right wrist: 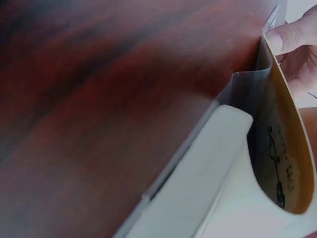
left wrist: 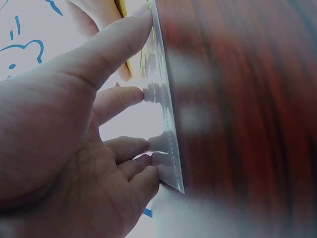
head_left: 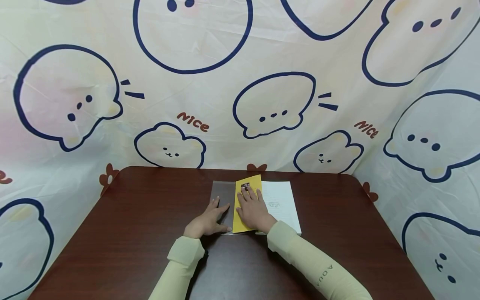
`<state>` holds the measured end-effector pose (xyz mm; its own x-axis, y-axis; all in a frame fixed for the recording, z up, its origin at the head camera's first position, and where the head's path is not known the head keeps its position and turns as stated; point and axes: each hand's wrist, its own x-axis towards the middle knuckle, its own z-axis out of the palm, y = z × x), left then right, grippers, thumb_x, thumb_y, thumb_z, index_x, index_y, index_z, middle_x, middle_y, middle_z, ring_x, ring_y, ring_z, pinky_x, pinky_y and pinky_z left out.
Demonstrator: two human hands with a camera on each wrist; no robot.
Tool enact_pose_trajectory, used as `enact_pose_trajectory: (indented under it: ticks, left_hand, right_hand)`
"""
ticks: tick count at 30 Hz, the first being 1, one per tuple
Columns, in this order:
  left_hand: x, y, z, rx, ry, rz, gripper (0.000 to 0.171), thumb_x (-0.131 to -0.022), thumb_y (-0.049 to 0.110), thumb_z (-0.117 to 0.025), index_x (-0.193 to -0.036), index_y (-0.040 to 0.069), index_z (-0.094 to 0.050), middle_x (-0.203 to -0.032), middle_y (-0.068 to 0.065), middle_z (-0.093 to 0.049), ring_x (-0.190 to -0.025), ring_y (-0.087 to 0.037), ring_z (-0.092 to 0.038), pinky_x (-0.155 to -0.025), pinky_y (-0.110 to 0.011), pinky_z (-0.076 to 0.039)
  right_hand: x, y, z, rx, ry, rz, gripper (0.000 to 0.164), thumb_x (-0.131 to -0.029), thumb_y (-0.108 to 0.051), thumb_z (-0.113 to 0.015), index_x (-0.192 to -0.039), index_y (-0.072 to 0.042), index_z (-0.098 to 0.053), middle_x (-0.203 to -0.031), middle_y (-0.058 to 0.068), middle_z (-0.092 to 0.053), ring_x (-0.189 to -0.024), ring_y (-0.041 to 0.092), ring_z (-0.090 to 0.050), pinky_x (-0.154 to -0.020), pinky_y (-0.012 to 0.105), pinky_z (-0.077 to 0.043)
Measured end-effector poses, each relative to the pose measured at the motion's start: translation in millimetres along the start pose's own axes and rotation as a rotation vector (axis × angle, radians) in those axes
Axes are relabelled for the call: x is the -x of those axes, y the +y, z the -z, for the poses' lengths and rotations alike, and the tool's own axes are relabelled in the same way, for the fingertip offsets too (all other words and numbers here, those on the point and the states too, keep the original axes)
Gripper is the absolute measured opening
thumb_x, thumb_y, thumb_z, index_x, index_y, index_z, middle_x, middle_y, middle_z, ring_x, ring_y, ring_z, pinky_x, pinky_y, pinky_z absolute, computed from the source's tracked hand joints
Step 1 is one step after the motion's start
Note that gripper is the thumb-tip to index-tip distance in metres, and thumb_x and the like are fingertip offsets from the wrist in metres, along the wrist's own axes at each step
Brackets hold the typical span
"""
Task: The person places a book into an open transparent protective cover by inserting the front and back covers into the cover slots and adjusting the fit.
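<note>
A book lies on the table with its yellow cover [head_left: 238,223] lifted and its white pages [head_left: 281,191] to the right. To the left of the cover spreads a clear plastic book jacket [head_left: 223,189]. My left hand [head_left: 204,221] rests on this plastic, fingers spread and thumb by the cover's lower edge. Those fingertips touch the sheet [left wrist: 166,119] in the left wrist view. My right hand [head_left: 256,211] presses on the yellow cover, its fingers extended. In the right wrist view the cover [right wrist: 299,168] curves up from the thick page block [right wrist: 188,183].
The dark brown wooden table [head_left: 150,208] stretches around the book on all sides. A pale curtain [head_left: 217,96] printed with cartoon outlines hangs behind the table and at both sides.
</note>
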<state>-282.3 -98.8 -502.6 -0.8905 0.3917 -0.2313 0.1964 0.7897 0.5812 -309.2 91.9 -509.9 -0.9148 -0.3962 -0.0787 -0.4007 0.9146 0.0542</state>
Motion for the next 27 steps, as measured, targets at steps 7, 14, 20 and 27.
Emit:
enact_pose_trajectory:
  ticks: [7, 14, 20, 27]
  left_hand:
    - [-0.3, 1.8, 1.2, -0.003, 0.000, 0.000, 0.082, -0.088, 0.030, -0.082, -0.156, 0.011, -0.042, -0.169, -0.024, -0.007, -0.156, -0.042, -0.005, -0.118, -0.061, -0.029]
    - [-2.1, 1.9, 1.2, -0.013, -0.002, 0.007, 0.082, -0.087, 0.032, -0.082, -0.156, 0.012, -0.042, -0.169, -0.024, -0.008, -0.156, -0.042, -0.005, -0.118, -0.061, -0.028]
    - [-2.1, 1.8, 1.2, -0.016, -0.007, 0.009, 0.084, -0.087, 0.033, -0.082, -0.157, 0.012, -0.041, -0.169, -0.025, -0.009, -0.156, -0.042, -0.006, -0.118, -0.062, -0.028]
    - [-2.2, -1.0, 1.1, 0.014, -0.020, -0.024, 0.087, -0.088, 0.034, -0.082, -0.158, 0.009, -0.037, -0.168, -0.025, -0.009, -0.156, -0.044, -0.005, -0.118, -0.061, -0.027]
  right_hand:
    - [2.6, 0.9, 1.1, 0.009, 0.004, 0.012, 0.059, -0.109, -0.043, -0.039, -0.159, -0.012, -0.036, -0.167, 0.009, -0.027, -0.156, 0.031, -0.018, -0.125, 0.056, -0.014]
    - [3.4, 1.9, 3.3, 0.008, -0.013, 0.020, 0.058, -0.110, -0.043, -0.037, -0.160, -0.013, -0.035, -0.168, 0.008, -0.026, -0.157, 0.030, -0.017, -0.125, 0.056, -0.012]
    - [3.0, 2.2, 3.3, -0.020, -0.016, 0.038, 0.058, -0.110, -0.044, -0.037, -0.159, -0.013, -0.035, -0.168, 0.008, -0.026, -0.157, 0.031, -0.015, -0.125, 0.056, -0.012]
    - [5.2, 5.1, 3.1, -0.026, -0.022, 0.060, 0.059, -0.110, -0.044, -0.037, -0.159, -0.013, -0.035, -0.168, 0.009, -0.026, -0.157, 0.031, -0.015, -0.125, 0.055, -0.012]
